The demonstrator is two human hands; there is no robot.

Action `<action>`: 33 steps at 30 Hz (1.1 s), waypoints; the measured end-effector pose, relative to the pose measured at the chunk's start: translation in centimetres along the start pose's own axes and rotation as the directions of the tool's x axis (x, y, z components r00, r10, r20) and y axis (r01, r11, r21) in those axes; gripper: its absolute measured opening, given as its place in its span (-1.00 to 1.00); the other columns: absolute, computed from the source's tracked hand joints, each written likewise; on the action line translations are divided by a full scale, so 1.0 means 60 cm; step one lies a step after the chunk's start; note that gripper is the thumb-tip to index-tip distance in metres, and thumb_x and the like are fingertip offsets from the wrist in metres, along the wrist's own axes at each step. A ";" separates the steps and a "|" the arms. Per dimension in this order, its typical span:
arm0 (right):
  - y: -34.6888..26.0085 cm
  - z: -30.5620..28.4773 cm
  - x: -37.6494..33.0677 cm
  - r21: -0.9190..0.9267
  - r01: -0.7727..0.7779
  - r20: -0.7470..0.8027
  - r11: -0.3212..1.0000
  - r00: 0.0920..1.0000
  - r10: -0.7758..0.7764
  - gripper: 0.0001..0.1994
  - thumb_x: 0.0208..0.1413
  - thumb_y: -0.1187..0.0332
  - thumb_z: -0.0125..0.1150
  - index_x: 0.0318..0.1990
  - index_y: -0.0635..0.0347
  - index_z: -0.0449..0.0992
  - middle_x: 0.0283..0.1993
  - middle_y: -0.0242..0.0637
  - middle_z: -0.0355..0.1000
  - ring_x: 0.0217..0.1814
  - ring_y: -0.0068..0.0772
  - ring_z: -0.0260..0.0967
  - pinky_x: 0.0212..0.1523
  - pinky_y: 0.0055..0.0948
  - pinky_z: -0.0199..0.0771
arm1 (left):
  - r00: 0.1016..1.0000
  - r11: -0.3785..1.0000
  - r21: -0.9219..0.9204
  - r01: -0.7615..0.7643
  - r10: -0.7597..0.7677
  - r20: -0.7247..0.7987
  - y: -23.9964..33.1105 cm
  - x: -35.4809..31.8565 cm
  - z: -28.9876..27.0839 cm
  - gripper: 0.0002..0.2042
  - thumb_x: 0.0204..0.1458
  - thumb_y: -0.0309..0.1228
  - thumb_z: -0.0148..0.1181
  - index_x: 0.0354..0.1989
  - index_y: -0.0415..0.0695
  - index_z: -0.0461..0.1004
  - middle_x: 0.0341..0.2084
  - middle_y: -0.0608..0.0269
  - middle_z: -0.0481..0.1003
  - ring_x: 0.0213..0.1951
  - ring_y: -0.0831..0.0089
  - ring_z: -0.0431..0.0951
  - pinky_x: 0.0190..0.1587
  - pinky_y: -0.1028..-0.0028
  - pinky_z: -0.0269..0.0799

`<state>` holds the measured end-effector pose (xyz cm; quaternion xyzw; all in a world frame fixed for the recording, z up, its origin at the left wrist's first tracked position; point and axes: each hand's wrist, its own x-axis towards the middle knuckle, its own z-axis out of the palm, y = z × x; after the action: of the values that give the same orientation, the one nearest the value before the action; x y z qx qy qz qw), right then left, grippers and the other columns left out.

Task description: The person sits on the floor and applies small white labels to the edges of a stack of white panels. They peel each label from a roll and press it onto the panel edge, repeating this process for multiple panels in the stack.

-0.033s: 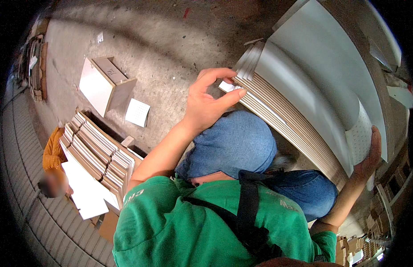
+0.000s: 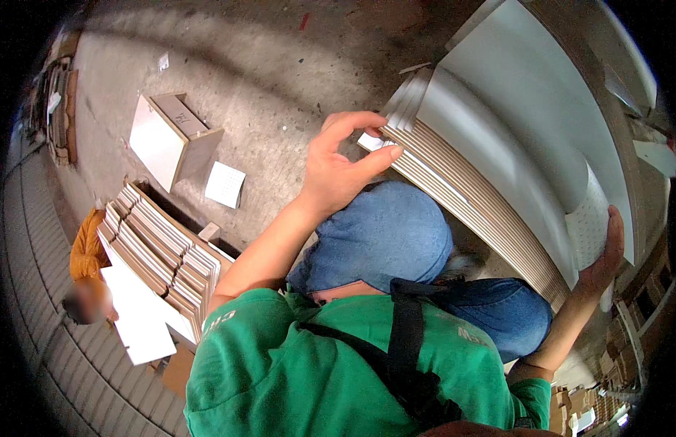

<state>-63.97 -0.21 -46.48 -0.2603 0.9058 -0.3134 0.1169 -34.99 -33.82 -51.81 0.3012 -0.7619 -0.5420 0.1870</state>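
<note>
My left hand [image 2: 342,156] curls at the far corner of a stack of thin panels [image 2: 462,171], with white faces and brown edges. Its thumb and fingertips span several panel edges, bent in a C shape. At the right, my right hand [image 2: 600,266] grips the near end of a large, curved white sheet [image 2: 498,138]. A dotted white paper [image 2: 589,218] lies against the sheet beside those fingers. My knees in blue jeans are close to the stack's near side.
Left, a co-worker in an orange sleeve [image 2: 89,244] handles a white panel [image 2: 138,317] beside another panel stack [image 2: 170,255]. On the concrete floor are an open box-like piece [image 2: 159,142] and a printed paper sheet [image 2: 225,183]. Cardboard [image 2: 571,408] sits at lower right.
The co-worker's white panel has shifted slightly toward the lower edge of the picture. My two hands and the stack by them have not visibly moved.
</note>
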 end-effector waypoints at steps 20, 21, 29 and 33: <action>0.012 0.002 0.000 0.264 -0.115 -0.016 0.958 0.992 0.123 -0.65 0.14 0.25 -0.11 -0.02 0.30 0.36 0.01 -0.12 0.31 0.06 -0.30 0.25 0.11 -0.35 0.18 | 0.968 0.943 -0.240 0.232 -0.247 -0.033 0.013 0.027 0.019 -0.93 -0.13 -0.56 0.22 -0.45 -0.24 0.46 -0.44 0.29 0.46 -0.32 0.57 0.41 -0.23 0.59 0.29; 0.009 0.002 0.001 0.214 -0.096 -0.015 0.972 0.995 0.101 -0.65 0.14 0.25 -0.10 -0.02 0.30 0.36 0.01 -0.12 0.31 0.06 -0.29 0.25 0.10 -0.34 0.18 | 0.981 0.961 -0.215 0.173 -0.187 -0.046 0.011 0.029 0.020 -0.92 -0.15 -0.54 0.23 -0.45 -0.24 0.47 -0.43 0.26 0.46 -0.32 0.55 0.42 -0.24 0.58 0.30; -0.010 -0.002 0.002 -0.017 0.159 -0.035 0.987 0.987 -0.160 -0.60 0.09 0.18 -0.01 0.02 0.24 0.35 0.00 -0.16 0.31 0.06 -0.35 0.28 0.08 -0.36 0.27 | 0.997 0.998 -0.051 0.022 -0.018 0.074 0.018 0.039 0.013 -0.87 -0.18 -0.54 0.23 -0.40 -0.23 0.51 -0.32 0.16 0.42 -0.17 0.39 0.40 -0.08 0.50 0.25; -0.011 0.007 0.003 0.562 -0.344 0.030 0.752 0.917 0.398 -0.61 0.10 0.18 -0.03 0.02 0.23 0.35 0.01 -0.16 0.31 0.07 -0.35 0.27 0.09 -0.38 0.26 | 0.997 1.000 -0.029 -0.009 0.012 0.080 0.016 0.037 0.014 -0.82 -0.26 -0.51 0.28 -0.40 -0.20 0.51 -0.32 0.15 0.42 -0.17 0.36 0.40 -0.08 0.48 0.25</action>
<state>-63.69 -0.98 -46.41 -0.0152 0.8125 -0.5453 0.2056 -37.40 -34.45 -51.31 0.2726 -0.7625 -0.5635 0.1635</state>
